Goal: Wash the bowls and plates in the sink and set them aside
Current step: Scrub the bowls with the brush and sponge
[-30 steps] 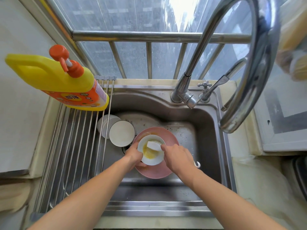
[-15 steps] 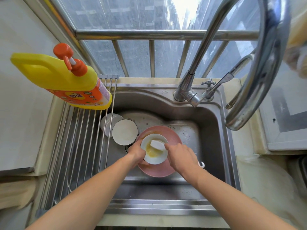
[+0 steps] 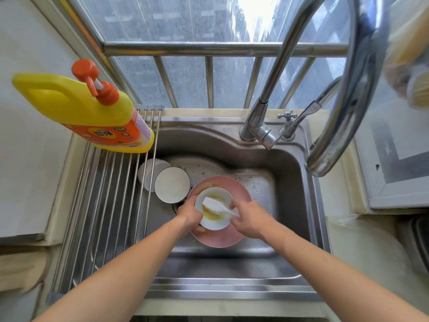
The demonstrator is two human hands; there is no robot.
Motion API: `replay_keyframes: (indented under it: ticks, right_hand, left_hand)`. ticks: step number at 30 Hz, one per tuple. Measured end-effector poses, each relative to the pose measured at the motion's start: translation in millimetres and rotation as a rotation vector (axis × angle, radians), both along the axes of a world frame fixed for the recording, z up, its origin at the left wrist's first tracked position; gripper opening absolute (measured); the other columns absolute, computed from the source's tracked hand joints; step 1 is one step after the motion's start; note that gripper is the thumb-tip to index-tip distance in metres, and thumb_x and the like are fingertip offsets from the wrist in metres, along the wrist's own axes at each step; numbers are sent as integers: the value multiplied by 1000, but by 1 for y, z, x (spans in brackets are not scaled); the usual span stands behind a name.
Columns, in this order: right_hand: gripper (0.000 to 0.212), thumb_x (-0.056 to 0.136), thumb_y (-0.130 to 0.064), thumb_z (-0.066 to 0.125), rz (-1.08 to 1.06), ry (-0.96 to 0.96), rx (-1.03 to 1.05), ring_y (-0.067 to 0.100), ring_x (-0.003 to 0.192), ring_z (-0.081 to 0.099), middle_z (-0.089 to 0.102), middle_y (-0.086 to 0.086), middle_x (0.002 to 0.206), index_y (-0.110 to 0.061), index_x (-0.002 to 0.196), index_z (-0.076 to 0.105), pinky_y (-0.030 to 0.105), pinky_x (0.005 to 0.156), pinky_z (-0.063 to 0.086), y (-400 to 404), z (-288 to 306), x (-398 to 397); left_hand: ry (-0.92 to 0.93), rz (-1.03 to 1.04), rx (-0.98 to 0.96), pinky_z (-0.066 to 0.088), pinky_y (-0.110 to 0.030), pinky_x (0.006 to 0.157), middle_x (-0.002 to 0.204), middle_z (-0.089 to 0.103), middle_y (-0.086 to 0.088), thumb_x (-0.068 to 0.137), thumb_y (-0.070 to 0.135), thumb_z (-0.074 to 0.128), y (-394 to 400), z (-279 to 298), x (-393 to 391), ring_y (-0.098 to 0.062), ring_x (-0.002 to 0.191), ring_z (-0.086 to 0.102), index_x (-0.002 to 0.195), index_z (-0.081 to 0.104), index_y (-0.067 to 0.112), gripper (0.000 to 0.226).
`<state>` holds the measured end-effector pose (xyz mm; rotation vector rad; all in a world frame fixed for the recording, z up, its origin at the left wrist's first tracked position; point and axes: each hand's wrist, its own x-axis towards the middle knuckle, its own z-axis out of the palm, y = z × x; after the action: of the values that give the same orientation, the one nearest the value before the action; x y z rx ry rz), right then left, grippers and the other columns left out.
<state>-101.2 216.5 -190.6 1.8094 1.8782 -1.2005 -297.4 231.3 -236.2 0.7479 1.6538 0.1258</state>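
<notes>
A small white bowl (image 3: 214,219) smeared with yellow residue sits over a pink plate (image 3: 222,238) in the steel sink (image 3: 290,182). My left hand (image 3: 189,213) grips the bowl's left rim. My right hand (image 3: 249,218) holds a white brush (image 3: 216,203) whose head lies inside the bowl. To the left stands a dark-rimmed white bowl (image 3: 172,184), with more white bowls (image 3: 146,171) behind it, partly hidden by the rack. A white plate (image 3: 204,168) lies at the back of the sink.
A roll-up steel drying rack (image 3: 104,205) covers the sink's left part, and a yellow detergent bottle (image 3: 86,112) with an orange pump stands at its far end. The tall curved tap (image 3: 343,112) arches over the right side. Window bars (image 3: 209,48) run behind.
The brush has swung inside the bowl, so its handle now shows pointing towards my right hand. My left hand keeps hold of the rim. The view shifted slightly.
</notes>
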Motion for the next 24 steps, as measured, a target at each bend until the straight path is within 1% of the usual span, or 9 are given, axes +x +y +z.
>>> replay_keyframes:
  ticks: [2,4,5,7,9,13,16,20,24]
  right_hand:
    - [45,95,-26,54,-18,122,-130,29,95,69,68,6,113,-31,138,45,37,77,54,-2,9,21]
    - [39,95,-27,55,-3,102,-64,25,82,72,71,-1,105,-41,131,50,40,76,59,-5,13,39]
    - [33,96,-32,56,9,50,21,24,89,72,73,-3,105,-43,127,55,41,79,58,-5,13,45]
    - [27,97,-40,55,25,-16,142,26,103,69,74,-5,109,-42,122,64,42,84,57,-8,14,49]
    - [27,97,-39,52,96,-12,148,30,104,67,73,-2,111,-41,120,65,42,84,56,-11,16,39]
    - [25,97,-30,48,179,-50,225,37,94,65,71,8,103,-35,117,63,43,75,56,-8,15,12]
    - [20,98,-21,47,196,-142,316,37,82,62,67,7,91,-31,111,58,39,62,47,-3,17,7]
    - [24,95,-14,48,191,-219,256,34,76,49,54,5,85,-28,109,61,36,64,39,-9,27,10]
    - [27,95,-17,50,215,-134,183,37,88,61,65,8,100,-31,112,65,35,68,41,-9,33,-1]
  left_hand:
    - [-56,4,-19,63,-49,68,121,58,-3,84,-8,39,-4,5,2,-25,97,62,120,50,39,60]
    - [-127,10,-24,62,-52,72,116,59,0,83,-12,40,-9,5,5,-26,100,63,114,48,43,64]
    - [-140,27,-31,62,-52,72,117,59,2,81,-14,41,-11,1,5,-27,104,62,113,49,44,67]
    - [-114,94,-31,62,-51,71,120,61,1,80,-14,42,-11,-9,5,-27,109,60,115,53,43,68]
    - [-73,147,-15,63,-51,66,124,62,-2,77,-9,41,-10,-23,3,-30,108,62,123,58,37,67]
    - [-18,151,11,63,-49,58,122,62,-3,80,-5,41,-8,-27,3,-31,96,67,130,58,34,66]
    - [-16,143,16,63,-48,60,122,60,-2,83,-7,39,-7,-22,4,-31,101,65,126,58,34,63]
    - [-17,164,28,63,-48,59,126,59,-5,82,-9,40,-7,-19,3,-36,106,63,123,61,30,61]
    - [45,132,58,63,-47,57,124,59,-4,83,-9,41,-6,-14,6,-34,100,65,128,63,33,65]
